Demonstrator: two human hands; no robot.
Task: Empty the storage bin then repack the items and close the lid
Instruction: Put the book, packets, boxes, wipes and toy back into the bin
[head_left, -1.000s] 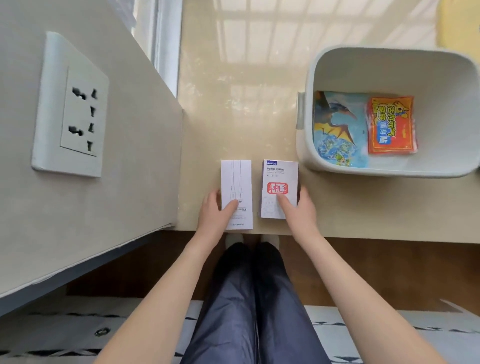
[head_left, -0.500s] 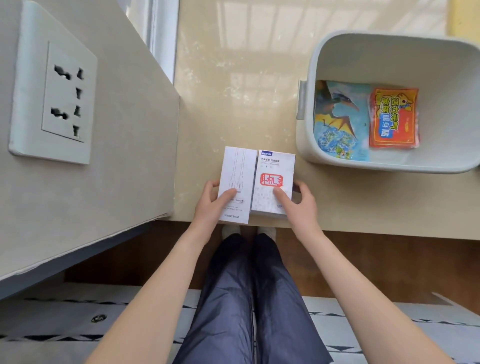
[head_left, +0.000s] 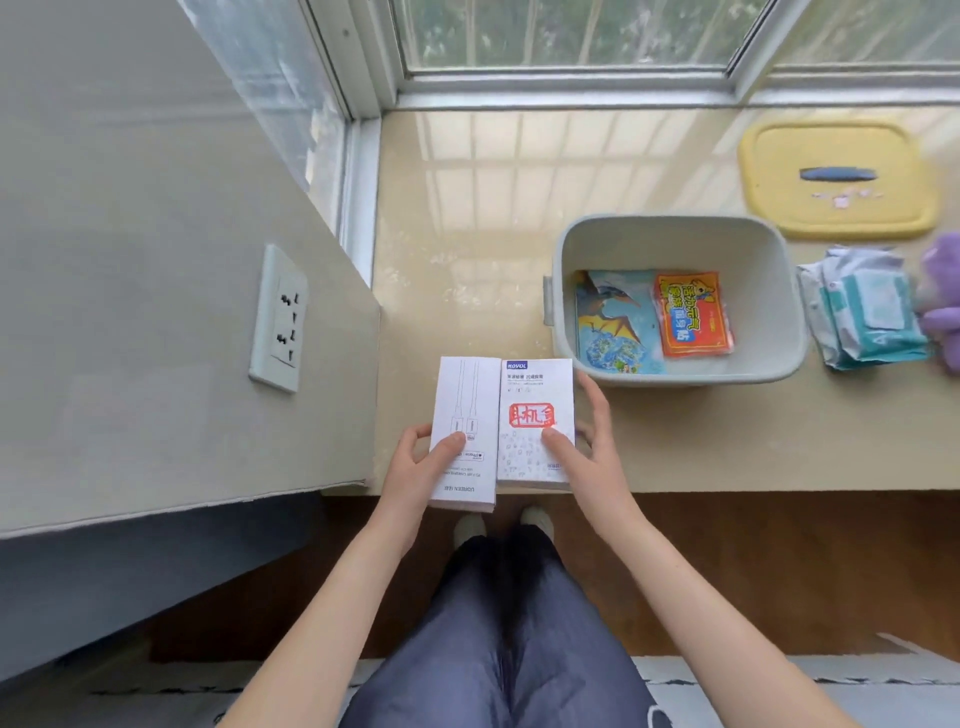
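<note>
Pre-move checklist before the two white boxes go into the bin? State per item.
1. Left hand on the white cable box: ok, thumb on top, fingers at its left edge.
2. Right hand on the white box with the red stamp: ok, thumb on top.
3. Boxes squared together: ok, long edges side by side, apparently touching.
4. Pale grey plastic storage bin open: ok, the yellow lid lies behind it on the sill.
5. Room in bin: ok, only the dinosaur booklet and orange packet lie flat on its floor.
6. Grip firm enough to lift: cannot tell.
</note>
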